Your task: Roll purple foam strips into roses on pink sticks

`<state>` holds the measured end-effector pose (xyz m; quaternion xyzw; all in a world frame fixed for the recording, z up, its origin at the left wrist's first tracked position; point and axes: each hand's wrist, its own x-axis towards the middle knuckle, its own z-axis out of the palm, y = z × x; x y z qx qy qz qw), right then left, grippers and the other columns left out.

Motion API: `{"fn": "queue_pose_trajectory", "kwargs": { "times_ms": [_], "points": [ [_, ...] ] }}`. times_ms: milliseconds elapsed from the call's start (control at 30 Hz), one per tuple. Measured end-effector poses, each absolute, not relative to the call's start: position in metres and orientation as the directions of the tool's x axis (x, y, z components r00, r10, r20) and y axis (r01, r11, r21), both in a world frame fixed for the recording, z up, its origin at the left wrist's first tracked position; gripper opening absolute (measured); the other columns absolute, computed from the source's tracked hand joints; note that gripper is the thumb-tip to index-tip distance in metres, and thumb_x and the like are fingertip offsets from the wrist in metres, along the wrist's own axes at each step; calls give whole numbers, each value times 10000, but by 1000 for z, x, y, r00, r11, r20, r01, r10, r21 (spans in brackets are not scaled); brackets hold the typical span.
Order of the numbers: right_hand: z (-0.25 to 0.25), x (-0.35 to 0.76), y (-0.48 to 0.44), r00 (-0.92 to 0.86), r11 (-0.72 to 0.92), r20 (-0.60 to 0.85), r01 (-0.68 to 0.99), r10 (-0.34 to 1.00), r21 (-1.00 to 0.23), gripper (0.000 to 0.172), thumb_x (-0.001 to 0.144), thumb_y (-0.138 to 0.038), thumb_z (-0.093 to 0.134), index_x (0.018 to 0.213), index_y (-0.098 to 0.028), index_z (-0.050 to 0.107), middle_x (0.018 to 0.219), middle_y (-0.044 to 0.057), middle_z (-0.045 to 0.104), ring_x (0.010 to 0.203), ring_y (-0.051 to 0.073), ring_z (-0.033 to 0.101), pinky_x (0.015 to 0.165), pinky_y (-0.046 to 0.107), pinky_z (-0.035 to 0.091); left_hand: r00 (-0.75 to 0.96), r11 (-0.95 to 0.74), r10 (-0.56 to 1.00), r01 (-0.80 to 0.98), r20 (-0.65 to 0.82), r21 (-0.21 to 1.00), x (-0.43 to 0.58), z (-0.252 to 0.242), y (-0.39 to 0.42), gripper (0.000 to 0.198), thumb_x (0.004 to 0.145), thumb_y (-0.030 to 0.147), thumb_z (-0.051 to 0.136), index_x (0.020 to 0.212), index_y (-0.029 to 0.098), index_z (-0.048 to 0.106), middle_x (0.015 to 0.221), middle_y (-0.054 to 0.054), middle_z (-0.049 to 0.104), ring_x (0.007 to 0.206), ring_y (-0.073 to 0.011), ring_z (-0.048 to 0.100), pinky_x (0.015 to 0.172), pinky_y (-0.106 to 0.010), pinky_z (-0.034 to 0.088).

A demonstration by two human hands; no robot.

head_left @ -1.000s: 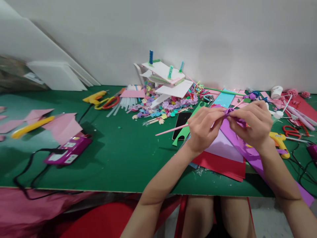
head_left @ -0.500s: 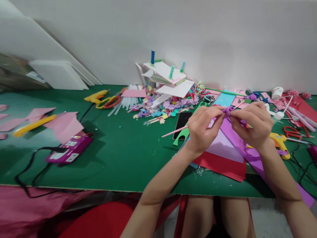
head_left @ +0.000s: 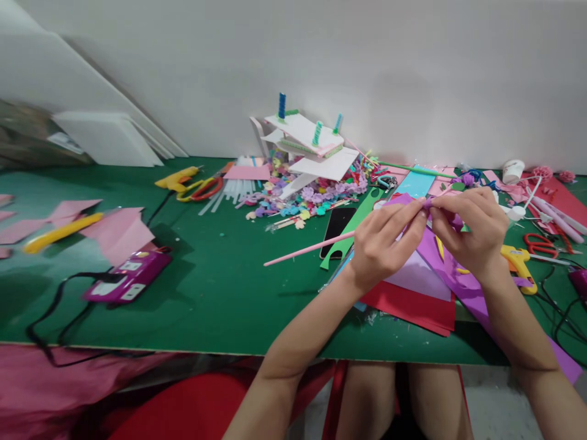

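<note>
a: where's the pink stick (head_left: 312, 247)?
b: right of centre, above the worktop (head_left: 220, 293). the left hand (head_left: 387, 241) pinches its upper end.
a: and the right hand (head_left: 472, 229)?
b: closed on the purple foam (head_left: 426, 204) at the tip.

Matt green table (head_left: 220, 293), foam sheets (head_left: 415, 278)

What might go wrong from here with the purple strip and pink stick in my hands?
The purple strip is pinched only by fingers of the right hand, so it may slip loose. The pink stick juts far past the left hand and might knock the phone below it. The yellow glue gun lies near the right wrist, which could brush it.
</note>
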<state>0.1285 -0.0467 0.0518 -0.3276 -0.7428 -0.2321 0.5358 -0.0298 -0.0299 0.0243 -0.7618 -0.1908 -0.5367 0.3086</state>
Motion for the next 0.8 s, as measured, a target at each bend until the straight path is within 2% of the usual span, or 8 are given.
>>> {"fn": "queue_pose_trajectory", "kwargs": {
  "times_ms": [67,233,333,433,667,800],
  "points": [
    [52,128,-48,-190,667,944,744,269,-41,90,833,-136,612,844,-225,624,581,-46,630,526,113,551,611,293,415,343,-734,-43,627,938,-263,-29,25,-29,182,827,65,613,985,153,630,969,-85,748,868,-168,683,697,-276,557],
    [53,129,-49,-192,683,921,724,340,-101,76,846,-145,593,839,-212,629,577,-42,613,529,114,538,605,289,403,279,-824,5,546,960,-154,-27,25,-26,147,828,198,661,960,153,618,938,-90,734,832,-167,685,713,-294,570],
    [54,130,-49,-222,703,908,704,355,-102,73,854,-158,585,837,-215,627,561,-47,594,518,112,522,603,286,403,243,-855,58,512,968,-77,-28,24,-25,129,821,137,666,938,164,617,910,-67,735,833,-144,685,720,-268,565],
    [54,130,-48,-242,713,909,696,339,-81,73,854,-152,591,844,-219,620,575,-44,606,523,111,524,611,286,409,219,-874,94,486,971,-25,-28,25,-26,147,811,86,665,926,164,616,901,-55,739,832,-130,689,736,-256,565],
    [53,131,-46,-307,709,924,703,230,57,156,828,-104,627,882,-248,598,675,-54,691,589,110,600,660,302,416,71,-902,187,406,980,143,-23,26,-31,159,805,65,656,861,181,562,824,-11,725,779,-114,694,703,-244,571],
    [52,130,-46,-288,704,935,708,208,61,155,822,-99,613,873,-244,592,675,-57,694,571,106,593,642,303,410,106,-905,198,401,974,141,-23,25,-32,155,818,59,629,867,186,555,849,-20,713,770,-113,668,685,-247,564]
  ]
}}
